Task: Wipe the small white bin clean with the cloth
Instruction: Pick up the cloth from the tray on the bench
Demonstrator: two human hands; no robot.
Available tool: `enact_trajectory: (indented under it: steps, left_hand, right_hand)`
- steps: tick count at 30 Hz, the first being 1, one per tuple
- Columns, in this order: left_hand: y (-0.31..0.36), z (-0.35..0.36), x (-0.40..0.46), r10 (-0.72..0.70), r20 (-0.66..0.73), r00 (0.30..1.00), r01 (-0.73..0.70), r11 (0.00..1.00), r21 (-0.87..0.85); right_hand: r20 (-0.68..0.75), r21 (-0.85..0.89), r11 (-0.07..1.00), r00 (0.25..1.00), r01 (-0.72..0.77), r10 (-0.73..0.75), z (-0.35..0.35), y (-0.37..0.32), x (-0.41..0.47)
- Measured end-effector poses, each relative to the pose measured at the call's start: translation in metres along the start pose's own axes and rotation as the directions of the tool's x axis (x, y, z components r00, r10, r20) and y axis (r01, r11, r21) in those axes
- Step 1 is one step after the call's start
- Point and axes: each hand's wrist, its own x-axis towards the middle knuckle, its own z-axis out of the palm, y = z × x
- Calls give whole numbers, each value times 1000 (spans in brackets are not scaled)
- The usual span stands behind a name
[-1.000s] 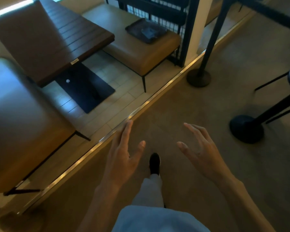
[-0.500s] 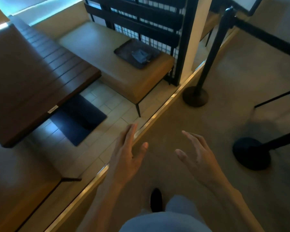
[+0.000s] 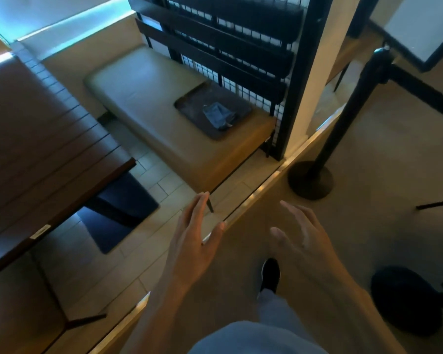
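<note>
Tray (image 3: pixel 189 104), dark, lies on the tan padded bench (image 3: pixel 149 98) at its end nearest the black mesh partition (image 3: pixel 230 52), holding a crumpled blue-grey cloth (image 3: pixel 219 115); left hand (image 3: pixel 193 241) and right hand (image 3: pixel 304 241), grip wide and holding nothing, hover well short of the tray; no white bin in view.

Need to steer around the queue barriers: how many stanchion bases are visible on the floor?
2: one stanchion base beside the pillar, its post rising; another stanchion base at lower right. More may lie out of frame.

Smooth leather-like bench (image 3: pixel 149 98), slatted wooden table (image 3: pixel 49 154), crumpled cloth (image 3: pixel 218 114), matt tray (image 3: pixel 189 106)
</note>
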Motion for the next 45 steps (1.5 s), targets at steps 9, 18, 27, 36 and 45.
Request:
enact_trajectory:
  steps: [9, 18, 27, 36, 45]
  left_hand:
    - [43, 30, 139, -35, -83, 996, 34, 999, -8]
    - [23, 37, 271, -91, -96, 991, 90, 996, -19]
    - [-54, 51, 456, -210, -66, 976, 204, 976, -79]
    - [-180, 89, 631, -351, 8, 936, 351, 936, 11]
    - [-287, 147, 733, -471, 130, 872, 458, 881, 120]
  right_hand:
    - [101, -63, 996, 993, 69, -62, -75, 6, 166]
    - [145, -49, 993, 984, 107, -99, -77, -2, 309]
    - [221, -96, 992, 974, 79, -56, -33, 5, 514]
    - [303, -205, 979, 952, 19, 44, 62, 43, 726]
    - [420, -372, 928, 893, 6, 163, 158, 100, 857]
